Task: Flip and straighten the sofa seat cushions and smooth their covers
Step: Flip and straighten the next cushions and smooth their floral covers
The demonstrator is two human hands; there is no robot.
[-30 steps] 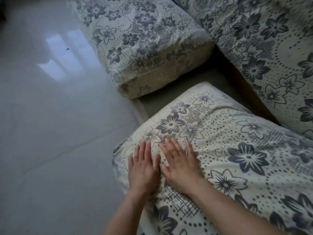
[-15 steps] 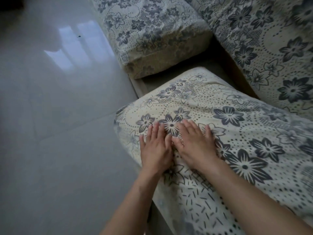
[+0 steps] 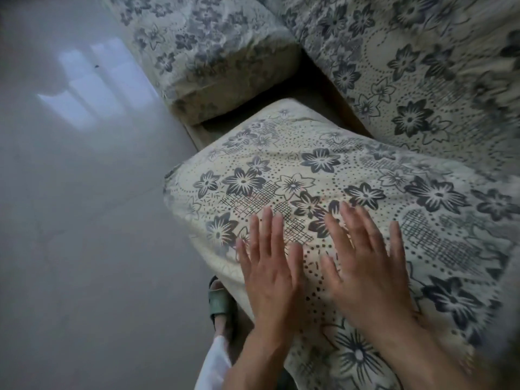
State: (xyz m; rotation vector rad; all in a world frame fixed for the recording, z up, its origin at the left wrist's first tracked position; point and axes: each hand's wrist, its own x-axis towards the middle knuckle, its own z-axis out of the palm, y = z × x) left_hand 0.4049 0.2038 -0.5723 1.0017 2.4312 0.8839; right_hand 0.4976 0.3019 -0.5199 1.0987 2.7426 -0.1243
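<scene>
A: Both hands are flat on the near seat cushion, the big cream one with dark flowers. The left hand lies palm down with fingers straight and slightly spread, gripping nothing.

B: Same for the right hand, just beside the left on that cushion's top, fingers splayed and holding nothing. It looks a little blurred.

A: Where's the cushion sitting?

B: On the sofa base, its front corner overhanging the glossy floor. Beyond it there's a dark gap, then the far seat cushion in the same print. The back cushion runs along the near cushion's right side.

A: Below the near cushion's front edge, a foot in a green sandal stands on the floor.
</scene>
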